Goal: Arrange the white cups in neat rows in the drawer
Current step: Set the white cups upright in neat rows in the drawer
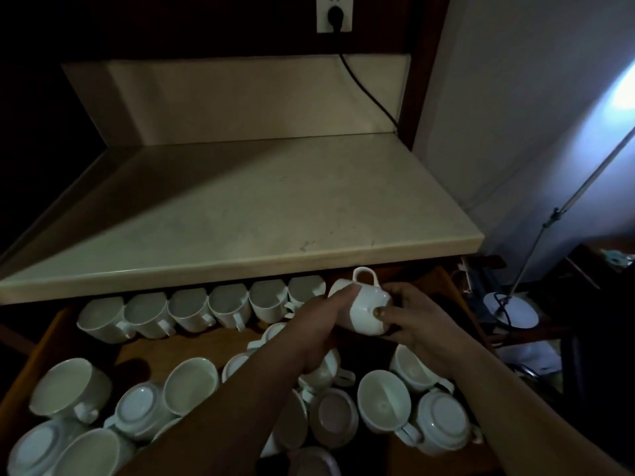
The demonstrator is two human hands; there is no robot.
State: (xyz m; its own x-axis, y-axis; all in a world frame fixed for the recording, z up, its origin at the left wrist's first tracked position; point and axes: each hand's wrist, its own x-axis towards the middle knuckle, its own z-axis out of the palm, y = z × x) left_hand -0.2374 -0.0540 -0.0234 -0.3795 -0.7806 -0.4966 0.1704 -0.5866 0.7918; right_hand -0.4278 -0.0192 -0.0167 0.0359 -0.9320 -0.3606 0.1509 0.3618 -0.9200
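An open wooden drawer (41, 345) holds many white cups. Along its back, under the counter's edge, several cups lie on their sides in a row (192, 309), handles toward me. Both my hands hold one white cup (366, 309) above the drawer at the right end of that row, its handle pointing up. My left hand (323, 324) grips its left side and my right hand (415, 321) grips its right side, thumb on the cup's wall. Loose cups (192, 386) lie jumbled in the drawer's front, some upside down, some on their sides, partly hidden by my forearms.
A pale stone counter (240, 207) overhangs the drawer's back. A black cable (364, 87) runs from a wall socket (335, 12) down behind the counter. To the right stand a lamp pole (567, 207) with a round white base (512, 312) and dark clutter.
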